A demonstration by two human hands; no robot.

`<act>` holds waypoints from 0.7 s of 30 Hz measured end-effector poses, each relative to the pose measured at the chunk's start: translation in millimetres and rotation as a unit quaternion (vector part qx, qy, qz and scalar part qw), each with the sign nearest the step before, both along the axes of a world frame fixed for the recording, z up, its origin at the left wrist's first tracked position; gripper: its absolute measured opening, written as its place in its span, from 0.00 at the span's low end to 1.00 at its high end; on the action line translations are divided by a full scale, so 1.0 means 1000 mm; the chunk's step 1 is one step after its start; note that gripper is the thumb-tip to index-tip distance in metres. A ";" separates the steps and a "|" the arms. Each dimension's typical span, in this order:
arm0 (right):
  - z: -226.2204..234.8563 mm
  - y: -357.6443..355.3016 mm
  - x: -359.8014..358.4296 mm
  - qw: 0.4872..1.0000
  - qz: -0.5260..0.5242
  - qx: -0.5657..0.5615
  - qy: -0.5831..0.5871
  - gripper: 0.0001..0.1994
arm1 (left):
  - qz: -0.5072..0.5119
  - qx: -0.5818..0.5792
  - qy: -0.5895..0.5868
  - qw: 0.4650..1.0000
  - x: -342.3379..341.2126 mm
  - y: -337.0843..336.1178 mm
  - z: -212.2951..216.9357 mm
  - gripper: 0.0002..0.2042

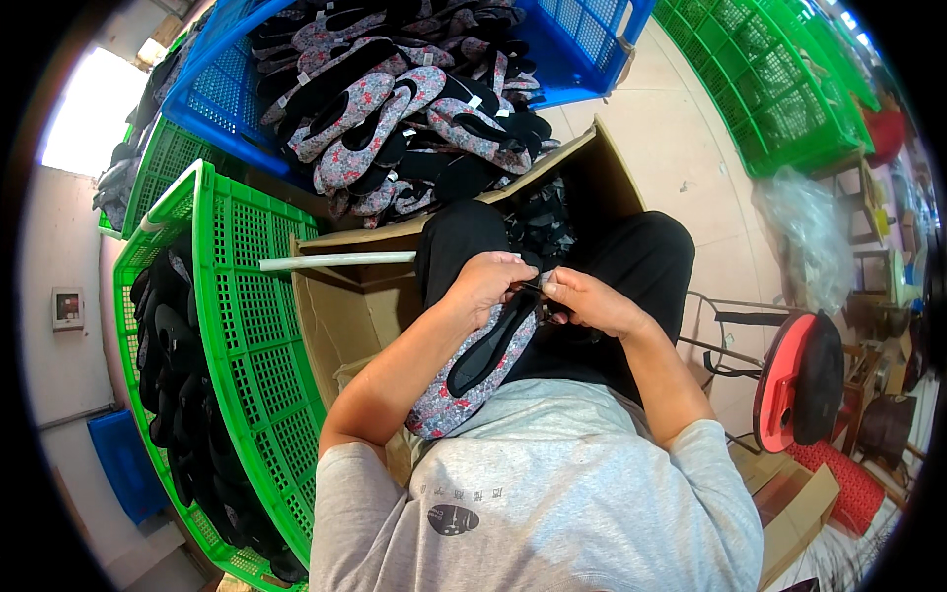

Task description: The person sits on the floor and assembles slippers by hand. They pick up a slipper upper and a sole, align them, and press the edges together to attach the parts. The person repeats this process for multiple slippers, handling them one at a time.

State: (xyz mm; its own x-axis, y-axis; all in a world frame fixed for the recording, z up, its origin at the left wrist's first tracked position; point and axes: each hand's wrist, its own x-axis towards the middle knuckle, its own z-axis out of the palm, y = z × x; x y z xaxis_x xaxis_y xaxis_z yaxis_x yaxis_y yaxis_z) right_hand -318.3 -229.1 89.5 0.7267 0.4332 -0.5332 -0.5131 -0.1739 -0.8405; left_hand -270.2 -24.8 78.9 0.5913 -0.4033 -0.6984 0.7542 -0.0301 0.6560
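A floral fabric slipper (pixel 442 407) with a dark lining lies across my lap, its rounded end against my shirt. My left hand (pixel 485 284) is closed around its far end, thumb and fingertips pinched at the edge. Close beside it, my right hand (pixel 595 301) is closed in a pinch at the same end of the slipper. Something small and pale shows at its fingertips, too small to name. Between my knees, dark scraps (pixel 541 219) lie in an open cardboard box (pixel 340 321).
Beyond my knees, a blue crate (pixel 219 104) holds many floral slippers (pixel 357 126). At left, a green crate (pixel 252 340) holds black slippers (pixel 176 340). A pale rod (pixel 335 260) crosses the box. At right are stacked green crates (pixel 755 84), a plastic bag (pixel 807 237) and a red-and-black round seat (pixel 784 390).
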 end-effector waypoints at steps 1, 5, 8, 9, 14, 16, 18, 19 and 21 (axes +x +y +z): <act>0.000 0.000 0.000 1.000 -0.005 0.005 0.001 0.12 | 0.000 0.000 0.000 1.000 0.000 0.000 0.000 0.06; -0.003 -0.002 0.000 0.999 -0.009 0.020 0.025 0.11 | -0.005 0.006 0.004 1.000 0.001 -0.001 0.002 0.06; -0.002 -0.002 0.001 0.999 -0.013 0.033 0.034 0.11 | -0.006 0.010 0.003 1.000 0.001 -0.001 0.000 0.06; -0.001 -0.002 0.001 0.999 -0.014 0.034 0.037 0.11 | -0.005 0.012 0.004 1.000 0.001 -0.002 0.000 0.06; -0.003 -0.003 0.001 0.998 -0.016 0.043 0.038 0.10 | -0.005 0.015 0.008 1.000 0.001 -0.003 0.004 0.06; -0.008 -0.004 0.000 0.998 -0.020 0.051 0.040 0.10 | -0.007 0.020 0.008 1.000 0.001 -0.003 0.001 0.06; -0.003 -0.002 -0.001 0.997 -0.033 0.051 0.041 0.10 | 0.008 0.029 0.007 1.000 0.001 -0.005 0.004 0.06; -0.001 -0.001 -0.002 0.997 -0.041 0.051 0.042 0.10 | 0.015 0.034 0.006 0.999 0.001 -0.006 0.005 0.06; 0.005 -0.004 -0.003 0.996 -0.054 0.046 0.062 0.11 | 0.015 0.032 -0.010 0.999 0.003 -0.005 0.005 0.06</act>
